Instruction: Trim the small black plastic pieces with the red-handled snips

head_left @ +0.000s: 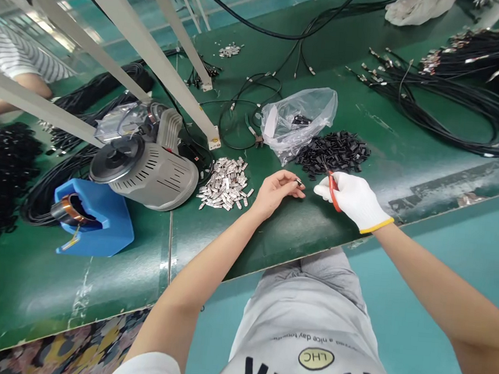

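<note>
My left hand [276, 192] is bare and pinches a small dark part [299, 183] between its fingertips, just above the green table [298, 232]. My right hand [353, 199], in a white glove, grips a red-handled tool [333, 189] close to the left hand. Beyond both hands lies a heap of small black plastic parts [333, 152]. To the left of my left hand sits a pile of small silver metal shells [227, 184].
A clear plastic bag [296, 120] lies behind the black heap. A grey round machine [146, 163] and a blue holder [98, 220] stand at left. Black cables [457, 106] coil at the back right. White frame bars [148, 50] cross above. Another person's arm [27, 83] shows at far left.
</note>
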The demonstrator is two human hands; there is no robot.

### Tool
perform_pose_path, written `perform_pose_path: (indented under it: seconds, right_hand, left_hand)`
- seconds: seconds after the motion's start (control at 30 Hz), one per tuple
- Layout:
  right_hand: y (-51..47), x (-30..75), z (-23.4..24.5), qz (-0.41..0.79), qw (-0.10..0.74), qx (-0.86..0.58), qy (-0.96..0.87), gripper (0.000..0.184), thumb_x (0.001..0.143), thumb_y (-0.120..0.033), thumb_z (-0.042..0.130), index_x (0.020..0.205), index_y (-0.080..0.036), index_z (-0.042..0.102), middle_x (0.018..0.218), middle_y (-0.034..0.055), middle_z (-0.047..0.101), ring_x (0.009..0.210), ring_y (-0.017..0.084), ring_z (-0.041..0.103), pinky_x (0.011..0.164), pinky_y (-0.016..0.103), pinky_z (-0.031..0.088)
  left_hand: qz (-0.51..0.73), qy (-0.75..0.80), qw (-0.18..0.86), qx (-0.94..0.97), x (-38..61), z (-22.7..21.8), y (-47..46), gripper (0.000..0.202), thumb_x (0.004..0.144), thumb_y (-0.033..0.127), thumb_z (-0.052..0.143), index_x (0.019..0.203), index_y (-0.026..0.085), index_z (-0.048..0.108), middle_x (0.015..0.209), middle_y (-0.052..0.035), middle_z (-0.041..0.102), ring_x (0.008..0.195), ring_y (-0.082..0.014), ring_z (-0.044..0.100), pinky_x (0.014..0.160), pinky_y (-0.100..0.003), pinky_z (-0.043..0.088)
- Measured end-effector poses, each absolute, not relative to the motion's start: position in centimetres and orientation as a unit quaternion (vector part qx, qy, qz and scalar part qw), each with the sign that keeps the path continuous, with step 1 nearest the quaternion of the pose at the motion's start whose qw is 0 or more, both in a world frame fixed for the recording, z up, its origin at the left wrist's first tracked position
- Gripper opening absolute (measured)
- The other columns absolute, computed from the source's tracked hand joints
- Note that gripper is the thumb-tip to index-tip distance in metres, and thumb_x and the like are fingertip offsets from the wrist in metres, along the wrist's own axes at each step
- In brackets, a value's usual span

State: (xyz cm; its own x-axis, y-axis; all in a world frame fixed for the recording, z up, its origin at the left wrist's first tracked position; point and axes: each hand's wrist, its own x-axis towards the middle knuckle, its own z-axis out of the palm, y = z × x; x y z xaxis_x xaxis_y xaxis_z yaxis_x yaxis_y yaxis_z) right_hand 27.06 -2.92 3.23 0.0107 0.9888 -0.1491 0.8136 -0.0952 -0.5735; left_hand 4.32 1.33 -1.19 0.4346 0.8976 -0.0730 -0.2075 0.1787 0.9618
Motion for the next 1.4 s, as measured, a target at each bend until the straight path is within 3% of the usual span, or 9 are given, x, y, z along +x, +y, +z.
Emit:
perform_pose_path:
  seconds: [0.17,0.3,0.4,0.53,0.67,0.73,0.87,1.17,1.4]
  right_hand:
    - [-3.4,25.2,3.1,0.256,0.183,-0.664,-0.678,0.039,0.088,-0.056,0.065,0.113,-0.027,0.072,0.096,0.0024,0.079,0.085,0.022,0.071,0.071,0.029,0.043]
    - [-3.5,24.6,2.6,0.172,0.146,-0.655,-0.721,0.041,0.091,-0.060,0.063,0.109,-0.024,0.070,0.091,0.0054,0.076,0.081,0.023,0.068,0.070,0.031,0.041]
    - [-4.0,24.4,2.1,0.083,0.132,-0.640,-0.752,0.051,0.089,-0.068,0.062,0.111,-0.021,0.067,0.101,0.0100,0.073,0.090,0.027,0.066,0.077,0.035,0.042]
    - [-5.0,24.2,1.4,0.013,0.126,-0.638,-0.760,0.063,0.087,-0.070,0.064,0.123,-0.018,0.063,0.120,0.0154,0.069,0.108,0.035,0.062,0.089,0.042,0.041]
    - [-5.7,24.6,0.9,0.031,0.150,-0.620,-0.770,0.052,0.092,-0.060,0.063,0.123,-0.019,0.065,0.121,0.0135,0.070,0.108,0.032,0.062,0.090,0.039,0.040]
    - [-5.9,24.9,0.9,0.073,0.136,-0.591,-0.791,0.042,0.095,-0.057,0.059,0.111,-0.020,0.069,0.105,0.0098,0.073,0.093,0.026,0.064,0.083,0.035,0.039]
    - [-5.9,25.0,1.5,0.104,0.098,-0.600,-0.787,0.043,0.095,-0.061,0.055,0.095,-0.022,0.071,0.081,0.0048,0.071,0.074,0.021,0.061,0.072,0.032,0.034]
    - [-4.1,24.2,2.8,-0.003,0.006,-0.535,-0.845,0.059,0.097,-0.067,0.048,0.107,-0.014,0.070,0.102,0.0157,0.073,0.091,0.028,0.062,0.079,0.037,0.029]
    - [-3.6,23.4,3.5,-0.044,-0.058,-0.510,-0.857,0.057,0.100,-0.065,0.042,0.103,-0.014,0.069,0.091,0.0155,0.071,0.085,0.028,0.061,0.074,0.037,0.024]
  left_hand:
    - [0.405,0.364,0.708,0.450,2.9,-0.3,0.3,0.032,0.080,0.030,0.080,0.094,0.017,0.054,0.091,-0.0079,0.079,0.079,-0.0202,0.079,0.074,-0.029,0.059]
    - [0.425,0.377,0.669,0.480,1.6,-0.2,0.1,0.027,0.081,0.029,0.078,0.092,0.017,0.056,0.080,-0.0027,0.075,0.061,-0.0118,0.070,0.064,-0.025,0.054]
    - [0.425,0.416,0.606,0.528,1.0,-0.7,-0.2,0.020,0.081,0.026,0.077,0.094,0.016,0.066,0.075,0.0006,0.069,0.056,-0.0071,0.060,0.060,-0.022,0.050]
    - [0.406,0.455,0.523,0.596,0.6,-1.6,-1.1,0.019,0.088,0.025,0.071,0.105,0.016,0.075,0.090,-0.0031,0.071,0.062,-0.0067,0.062,0.064,-0.022,0.051]
    - [0.413,0.438,0.476,0.640,0.4,-1.9,-1.8,0.019,0.093,0.025,0.066,0.105,0.020,0.079,0.098,-0.0046,0.070,0.065,-0.0077,0.066,0.069,-0.025,0.054]
    - [0.411,0.438,0.492,0.630,0.4,-1.9,-1.9,0.019,0.093,0.027,0.067,0.106,0.019,0.079,0.087,-0.0033,0.071,0.067,-0.0099,0.068,0.073,-0.026,0.055]
    - [0.413,0.433,0.584,0.549,0.5,-1.6,-1.8,0.021,0.087,0.032,0.076,0.100,0.015,0.073,0.073,-0.0022,0.072,0.065,-0.0132,0.072,0.072,-0.027,0.058]
    - [0.403,0.405,0.673,0.470,0.2,-0.4,-1.7,0.027,0.083,0.035,0.079,0.095,0.015,0.065,0.073,-0.0020,0.073,0.053,-0.0115,0.067,0.056,-0.024,0.054]
    - [0.402,0.400,0.679,0.467,0.1,-0.2,-1.9,0.024,0.084,0.031,0.075,0.097,0.015,0.064,0.071,-0.0003,0.070,0.048,-0.0091,0.061,0.051,-0.023,0.048]
